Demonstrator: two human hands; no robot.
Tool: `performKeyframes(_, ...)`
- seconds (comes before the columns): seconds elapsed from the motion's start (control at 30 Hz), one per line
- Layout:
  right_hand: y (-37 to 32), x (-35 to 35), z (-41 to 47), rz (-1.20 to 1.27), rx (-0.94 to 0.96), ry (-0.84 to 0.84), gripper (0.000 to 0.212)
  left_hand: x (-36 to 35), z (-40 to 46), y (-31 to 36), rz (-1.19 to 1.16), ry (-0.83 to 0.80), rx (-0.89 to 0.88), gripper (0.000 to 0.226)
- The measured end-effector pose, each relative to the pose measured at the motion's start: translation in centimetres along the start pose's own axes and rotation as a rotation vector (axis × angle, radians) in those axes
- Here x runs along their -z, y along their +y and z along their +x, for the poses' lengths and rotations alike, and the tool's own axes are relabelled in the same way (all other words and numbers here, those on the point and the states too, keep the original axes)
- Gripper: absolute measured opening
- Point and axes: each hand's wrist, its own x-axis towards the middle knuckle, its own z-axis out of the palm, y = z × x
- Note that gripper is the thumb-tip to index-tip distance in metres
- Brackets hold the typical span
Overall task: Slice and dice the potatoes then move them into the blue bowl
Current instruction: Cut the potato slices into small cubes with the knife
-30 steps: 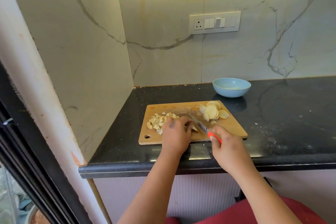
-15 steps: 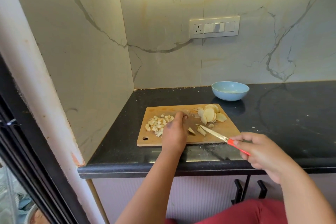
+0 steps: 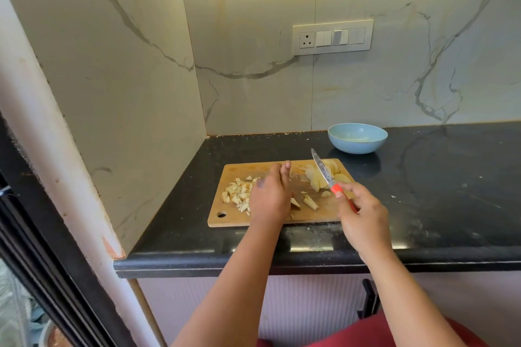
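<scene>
We see a black bench (image 3: 423, 191) in a corner of veined marble walls (image 3: 253, 36), a switch panel (image 3: 332, 37) above.

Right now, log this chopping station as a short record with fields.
surface: black counter
board: wooden cutting board
diced pile: potato cubes, board's left side
slices: potato slices, board's far right
bowl: blue bowl, behind the board, on the counter
left hand: fingers straight, over the board
right hand: grips knife, blade raised
</scene>
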Motion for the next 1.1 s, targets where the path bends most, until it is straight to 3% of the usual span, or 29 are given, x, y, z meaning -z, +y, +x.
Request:
performKeyframes(0.13,1.0,0.3,0.8,0.009,-0.030,0.018,0.014,0.1,0.2,-0.7,0.215,-0.022,0.006,0.029)
performKeyframes(0.33,1.3,0.2,0.9,0.004,-0.019,0.007,0.015,-1.5,-1.6,1.5,0.418,-0.190,0.039,0.068)
performKeyframes(0.47,1.5,0.2,0.9,0.007,-0.018,0.010,0.016,-2.6,-1.5,2.1,0.536,-0.285,-0.029,0.061)
performKeyframes(0.67,0.9,1.2,-0.1,-0.056,0.069,-0.080,0.017,-1.6,-0.5,1.2,0.326,-0.370,-0.103,0.026)
performKeyframes(0.83,0.8,2.4,-2.0,-0.175,0.190,-0.081,0.017,0.6,0.4,-0.5,0.160,-0.456,-0.217,0.033)
performKeyframes(1.1,0.3,3.2,-2.2,-0.403,0.252,-0.160,0.020,0.2,-0.7,-1.7,0.113,-0.315,-0.237,0.032)
